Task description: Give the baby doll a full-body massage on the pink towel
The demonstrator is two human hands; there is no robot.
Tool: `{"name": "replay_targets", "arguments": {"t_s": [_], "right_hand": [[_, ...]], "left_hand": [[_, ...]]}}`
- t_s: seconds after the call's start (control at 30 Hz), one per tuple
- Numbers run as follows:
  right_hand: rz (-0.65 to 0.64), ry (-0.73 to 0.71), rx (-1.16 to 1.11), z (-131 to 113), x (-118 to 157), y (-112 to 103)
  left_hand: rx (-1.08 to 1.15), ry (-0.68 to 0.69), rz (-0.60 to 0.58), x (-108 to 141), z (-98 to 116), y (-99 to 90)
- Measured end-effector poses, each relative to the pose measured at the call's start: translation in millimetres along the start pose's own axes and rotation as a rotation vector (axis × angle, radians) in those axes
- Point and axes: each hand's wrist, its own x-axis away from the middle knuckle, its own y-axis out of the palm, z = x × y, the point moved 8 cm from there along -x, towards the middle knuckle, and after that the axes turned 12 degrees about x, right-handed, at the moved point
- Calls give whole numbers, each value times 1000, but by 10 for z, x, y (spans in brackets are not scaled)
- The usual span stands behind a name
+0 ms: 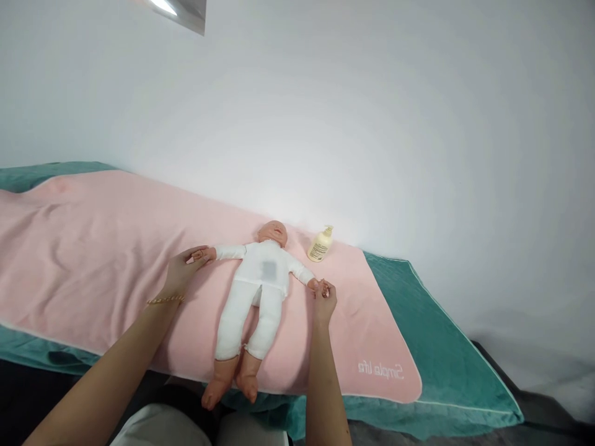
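Note:
A baby doll (263,266) with a white cloth body lies on its back on a pink towel (116,248), head toward the wall and feet at the near edge. Both its arms are stretched out sideways. My left hand (182,269), below a gold bracelet (166,300), is closed around the doll's hand on the left side. On the other side, my right hand (325,298) pinches the doll's other hand between thumb and fingers. A cream pump bottle (320,244) stands on the towel beside the doll's head, just beyond my right hand.
Under the towel, a green cover (418,310) spreads over the table or bed and shows at the right end and along the near edge. A white wall (325,124) rises directly behind. My legs (162,427) are at the near edge.

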Motion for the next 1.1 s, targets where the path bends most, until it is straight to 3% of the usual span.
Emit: {"name": "replay_targets", "arguments": {"t_s": [0.23, 0.5, 0.67, 1.1], "right_hand": [[14, 19, -3, -50, 47, 4], [26, 6, 9, -13, 18, -21], [29, 8, -8, 73, -50, -36], [11, 39, 20, 68, -37, -12]], "left_hand": [[-15, 44, 39, -28, -47, -18], [78, 27, -7, -46, -106, 3], [31, 31, -80, -48, -88, 34], [-51, -7, -64, 4, -8, 54]]}}
